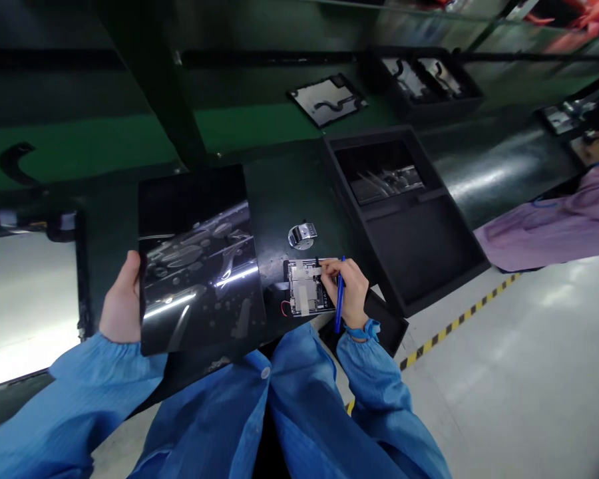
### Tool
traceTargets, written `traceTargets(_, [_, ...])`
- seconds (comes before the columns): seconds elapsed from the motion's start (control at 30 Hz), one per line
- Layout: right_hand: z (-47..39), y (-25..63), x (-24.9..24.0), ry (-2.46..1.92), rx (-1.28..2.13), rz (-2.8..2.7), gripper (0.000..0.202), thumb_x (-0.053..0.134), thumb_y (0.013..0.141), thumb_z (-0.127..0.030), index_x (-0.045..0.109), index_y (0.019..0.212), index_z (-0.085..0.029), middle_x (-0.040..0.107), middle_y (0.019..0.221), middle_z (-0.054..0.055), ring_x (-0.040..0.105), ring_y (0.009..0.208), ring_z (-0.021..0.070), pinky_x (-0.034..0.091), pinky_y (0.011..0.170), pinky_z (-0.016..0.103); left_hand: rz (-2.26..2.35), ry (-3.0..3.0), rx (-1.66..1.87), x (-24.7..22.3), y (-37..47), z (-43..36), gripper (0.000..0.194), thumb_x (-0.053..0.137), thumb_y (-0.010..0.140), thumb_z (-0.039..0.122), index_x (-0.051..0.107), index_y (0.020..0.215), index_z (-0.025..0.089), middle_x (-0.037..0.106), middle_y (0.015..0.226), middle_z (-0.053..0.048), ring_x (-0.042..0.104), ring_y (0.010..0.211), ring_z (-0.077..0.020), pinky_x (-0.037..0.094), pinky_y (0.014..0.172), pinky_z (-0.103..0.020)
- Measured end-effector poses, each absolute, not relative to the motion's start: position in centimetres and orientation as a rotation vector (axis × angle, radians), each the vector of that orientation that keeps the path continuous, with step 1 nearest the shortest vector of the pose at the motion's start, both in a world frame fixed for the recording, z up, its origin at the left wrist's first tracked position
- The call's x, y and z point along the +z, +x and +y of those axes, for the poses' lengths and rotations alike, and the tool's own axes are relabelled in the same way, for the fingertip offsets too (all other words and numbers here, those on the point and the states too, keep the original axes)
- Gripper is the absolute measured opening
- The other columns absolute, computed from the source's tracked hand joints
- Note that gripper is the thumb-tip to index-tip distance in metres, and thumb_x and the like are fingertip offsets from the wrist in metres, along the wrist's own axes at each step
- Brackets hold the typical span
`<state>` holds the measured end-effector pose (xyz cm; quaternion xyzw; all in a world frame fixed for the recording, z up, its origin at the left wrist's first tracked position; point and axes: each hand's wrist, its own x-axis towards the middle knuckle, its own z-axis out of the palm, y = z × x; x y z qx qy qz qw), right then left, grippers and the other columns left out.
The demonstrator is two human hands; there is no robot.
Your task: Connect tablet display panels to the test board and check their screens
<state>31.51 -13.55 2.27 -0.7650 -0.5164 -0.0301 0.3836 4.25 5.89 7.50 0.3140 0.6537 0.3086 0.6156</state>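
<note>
My left hand (123, 299) grips the left edge of a glossy black screen panel (199, 266), thumb on its front and the other fingers hidden behind. The panel is tilted up, with bubbles and streaks showing in its film. My right hand (348, 287) is closed, with a blue pen-like tool (339, 299) held in it, pointing down toward me. Its fingertips are pinched at the upper right of a small circuit board (304, 289), which has pale tape strips and a red wire at its left. Just above the board lies a shiny round metal piece (302, 235).
A lit white panel (34, 293) lies at the left. To the right stands a black tray (424, 246) with a film-covered screen in its far compartment. Behind it are another panel (327, 101) and a black box (444, 106). A co-worker's purple sleeve (554, 223) reaches in at far right.
</note>
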Motion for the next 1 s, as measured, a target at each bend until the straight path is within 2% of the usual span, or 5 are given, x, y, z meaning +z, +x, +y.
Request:
traceTargets(0.3, [-13.5, 31.4, 2.5, -1.968, -0.024, -1.406, 0.022, 0.052, 0.095, -0.020, 0.052, 0.074, -0.025, 0.073, 0.085, 0.003, 0.068, 0.083, 0.0185, 0.055, 0.071, 0.033, 1.433, 0.627, 0.636, 8.7, 5.3, 4.9, 0.056, 0.053, 0.093, 0.054, 0.064, 0.132, 0.015, 0.080, 0.088, -0.001, 0.070, 0.110, -0.0266, 0.062, 0.091, -0.032])
traceTargets(0.53, [-12.7, 30.4, 4.5, -1.907, -0.088, -1.292, 0.010, 0.056, 0.092, -0.019, 0.058, 0.085, -0.025, 0.076, 0.088, 0.002, 0.066, 0.073, 0.0174, 0.056, 0.070, 0.034, 1.299, 0.517, 0.577, 8.8, 5.6, 4.3, 0.054, 0.049, 0.094, 0.057, 0.068, 0.126, 0.017, 0.079, 0.085, -0.004, 0.073, 0.103, -0.0316, 0.064, 0.086, -0.042])
traceTargets(0.6, [-12.2, 28.9, 6.0, -1.796, -0.082, -1.274, 0.007, 0.061, 0.090, -0.021, 0.059, 0.094, -0.026, 0.077, 0.098, 0.004, 0.069, 0.082, 0.0194, 0.057, 0.076, 0.038, 1.223, 0.515, 0.560, 8.2, 5.5, 4.1, 0.054, 0.051, 0.091, 0.060, 0.071, 0.119, 0.018, 0.079, 0.086, -0.006, 0.073, 0.103, -0.0334, 0.063, 0.085, -0.044])
traceTargets(0.73, [-11.4, 26.2, 8.1, -1.564, 0.036, -1.663, 0.028, 0.067, 0.085, -0.027, 0.057, 0.112, -0.028, 0.074, 0.121, 0.006, 0.065, 0.112, 0.0261, 0.056, 0.091, 0.047, 0.975, 0.559, 0.560, 7.1, 5.0, 4.0, 0.056, 0.048, 0.089, 0.067, 0.074, 0.106, 0.021, 0.080, 0.092, -0.007, 0.070, 0.109, -0.0352, 0.060, 0.092, -0.049])
traceTargets(1.0, [-9.5, 23.2, 7.7, -1.581, -0.169, -1.817, 0.018, 0.064, 0.089, -0.025, 0.059, 0.106, -0.026, 0.076, 0.115, 0.004, 0.063, 0.113, 0.0246, 0.046, 0.104, 0.047, 0.652, 0.333, 0.546, 7.9, 5.0, 3.1, 0.060, 0.025, 0.104, 0.051, 0.051, 0.145, 0.017, 0.071, 0.127, -0.009, 0.058, 0.129, -0.0322, 0.038, 0.115, -0.052])
